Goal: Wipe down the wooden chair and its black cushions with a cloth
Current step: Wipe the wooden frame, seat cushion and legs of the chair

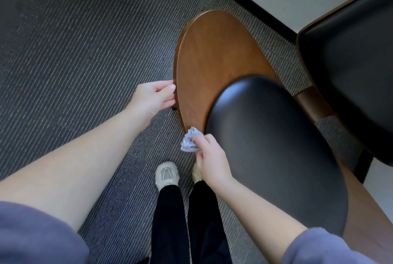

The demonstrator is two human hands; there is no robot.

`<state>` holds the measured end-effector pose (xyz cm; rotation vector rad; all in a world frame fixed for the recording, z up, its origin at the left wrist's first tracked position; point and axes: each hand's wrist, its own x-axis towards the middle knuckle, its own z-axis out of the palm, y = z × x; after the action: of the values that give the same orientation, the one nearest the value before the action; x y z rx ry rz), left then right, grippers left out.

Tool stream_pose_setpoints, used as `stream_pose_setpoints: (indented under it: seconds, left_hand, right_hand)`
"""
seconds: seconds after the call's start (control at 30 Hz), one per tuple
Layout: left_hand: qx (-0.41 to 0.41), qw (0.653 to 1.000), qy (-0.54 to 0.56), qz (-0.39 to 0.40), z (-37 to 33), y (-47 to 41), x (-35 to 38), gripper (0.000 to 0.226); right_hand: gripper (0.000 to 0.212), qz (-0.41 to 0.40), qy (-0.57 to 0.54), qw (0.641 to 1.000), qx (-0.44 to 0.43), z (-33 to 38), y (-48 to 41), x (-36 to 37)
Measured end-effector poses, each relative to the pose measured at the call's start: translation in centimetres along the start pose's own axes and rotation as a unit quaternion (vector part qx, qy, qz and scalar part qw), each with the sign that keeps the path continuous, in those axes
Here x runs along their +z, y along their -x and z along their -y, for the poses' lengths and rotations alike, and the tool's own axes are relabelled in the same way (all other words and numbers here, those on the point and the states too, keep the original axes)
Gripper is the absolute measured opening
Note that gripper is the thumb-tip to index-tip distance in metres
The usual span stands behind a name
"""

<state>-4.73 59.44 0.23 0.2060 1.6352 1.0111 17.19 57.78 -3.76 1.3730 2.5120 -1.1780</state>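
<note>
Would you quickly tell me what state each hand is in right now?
Left hand: grips the edge of the wooden chair.
Right hand: pinches the bunched cloth.

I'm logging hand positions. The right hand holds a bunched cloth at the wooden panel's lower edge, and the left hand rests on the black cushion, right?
No. The head view shows the left hand gripping the side edge of the wooden panel, not resting on the black cushion. The right hand does hold the bunched cloth at the panel's lower edge.
</note>
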Motion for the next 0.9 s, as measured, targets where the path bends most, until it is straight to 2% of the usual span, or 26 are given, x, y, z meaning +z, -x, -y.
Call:
stream_pose_setpoints:
  seconds: [0.1, 0.17, 0.3, 0.4, 0.53, 0.6, 0.73, 0.9]
  left_hand:
    - [0.002, 1.0, -0.004, 0.006, -0.2, 0.2, 0.1, 0.033]
    - [0.006, 1.0, -0.008, 0.003, -0.4, 0.2, 0.3, 0.033]
    - [0.011, 1.0, -0.02, -0.019, -0.6, -0.1, 0.4, 0.031]
    - [0.016, 0.999, -0.009, -0.027, -1.2, -0.6, 0.5, 0.026]
    - [0.048, 0.998, 0.002, -0.041, -3.2, -1.7, 0.8, 0.034]
    - [0.068, 0.997, 0.005, -0.046, -4.4, -2.4, 1.2, 0.039]
    - [0.108, 0.99, -0.043, -0.083, -6.2, -4.1, 2.8, 0.036]
    - [0.148, 0.967, -0.134, -0.157, -7.7, -6.3, 5.5, 0.046]
  right_hand:
    - [0.027, 0.026, 0.007, 0.999, 0.043, -0.5, 2.0, 0.3]
    - [0.023, 0.009, -0.01, 0.998, 0.054, 0.2, 1.0, 0.0]
    - [0.031, -0.064, -0.061, 0.996, 0.029, 2.7, -4.1, -1.3]
    - [0.036, -0.11, -0.097, 0.989, -0.022, 5.1, -8.3, -2.8]
    - [0.037, -0.164, -0.127, 0.976, -0.058, 6.2, -12.3, -4.8]
    - [0.036, -0.198, -0.134, 0.97, -0.049, 6.1, -14.2, -5.9]
    - [0.033, -0.264, -0.143, 0.954, -0.008, 5.4, -18.1, -8.3]
    - [0.031, -0.293, -0.148, 0.943, 0.058, 2.0, -22.1, -10.7]
